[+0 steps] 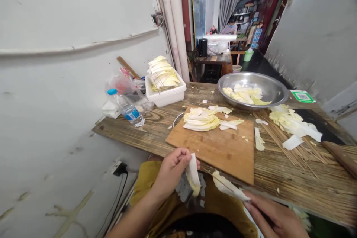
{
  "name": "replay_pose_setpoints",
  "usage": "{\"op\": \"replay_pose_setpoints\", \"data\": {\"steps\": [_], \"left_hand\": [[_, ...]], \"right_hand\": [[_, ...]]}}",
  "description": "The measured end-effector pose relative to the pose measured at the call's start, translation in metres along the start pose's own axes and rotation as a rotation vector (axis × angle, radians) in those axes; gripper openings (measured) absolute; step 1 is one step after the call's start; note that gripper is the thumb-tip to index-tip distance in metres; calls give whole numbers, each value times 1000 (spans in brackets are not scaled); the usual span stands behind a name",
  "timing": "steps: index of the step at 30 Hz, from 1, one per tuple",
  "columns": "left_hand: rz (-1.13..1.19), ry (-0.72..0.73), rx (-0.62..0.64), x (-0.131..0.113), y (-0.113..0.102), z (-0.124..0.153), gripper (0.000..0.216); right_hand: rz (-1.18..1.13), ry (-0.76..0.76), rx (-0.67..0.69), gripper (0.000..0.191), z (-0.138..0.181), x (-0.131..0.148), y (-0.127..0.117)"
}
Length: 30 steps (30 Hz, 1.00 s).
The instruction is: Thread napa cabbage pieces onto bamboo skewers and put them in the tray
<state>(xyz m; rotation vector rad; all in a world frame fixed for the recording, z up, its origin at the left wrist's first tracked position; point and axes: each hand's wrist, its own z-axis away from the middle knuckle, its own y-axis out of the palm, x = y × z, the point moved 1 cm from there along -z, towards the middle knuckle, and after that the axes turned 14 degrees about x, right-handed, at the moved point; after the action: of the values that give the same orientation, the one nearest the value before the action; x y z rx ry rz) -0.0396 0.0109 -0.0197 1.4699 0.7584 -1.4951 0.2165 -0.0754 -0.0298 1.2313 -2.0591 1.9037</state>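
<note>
Left hand [178, 161]: thumb and fingers pinched together on a cabbage strip [193, 176], which hangs down just in front of the cutting board [220, 152], by its near edge.
Right hand [273, 212]: low, in front of the board's near right corner, fingers closed on the end of a longer leaf [227, 184]; what looks like a thin stick runs along that leaf, pointing toward the other hand.
Water bottle [129, 111]: blue-capped, leaning, left of the board.
White tub [167, 97]: beyond the board's far left corner, heaped with skewered leaves [164, 74].
Cut leaves [200, 119]: stacked on the board, toward its far side.
Steel bowl [275, 85]: behind the board, to the right, with more cabbage pieces [242, 95] inside.
Bamboo sticks [295, 156]: strewn right of the board, loose leaves [292, 122] lying over some.
Knife [338, 156]: farthest right of the board, dark blade, wooden handle toward the near side.
</note>
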Motion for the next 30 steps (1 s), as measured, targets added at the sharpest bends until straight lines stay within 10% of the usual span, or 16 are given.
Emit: {"op": "replay_pose_setpoints", "data": {"steps": [11, 22, 30], "left_hand": [[364, -135, -8, 10, 9, 22, 30], [113, -180, -14, 20, 5, 26, 22], [-105, -269, 300, 6, -12, 48, 20]], "right_hand": [[-34, -58, 221, 26, -5, 10, -3], [25, -52, 265, 23, -3, 9, -8], [156, -84, 224, 19, 15, -11, -23]]}}
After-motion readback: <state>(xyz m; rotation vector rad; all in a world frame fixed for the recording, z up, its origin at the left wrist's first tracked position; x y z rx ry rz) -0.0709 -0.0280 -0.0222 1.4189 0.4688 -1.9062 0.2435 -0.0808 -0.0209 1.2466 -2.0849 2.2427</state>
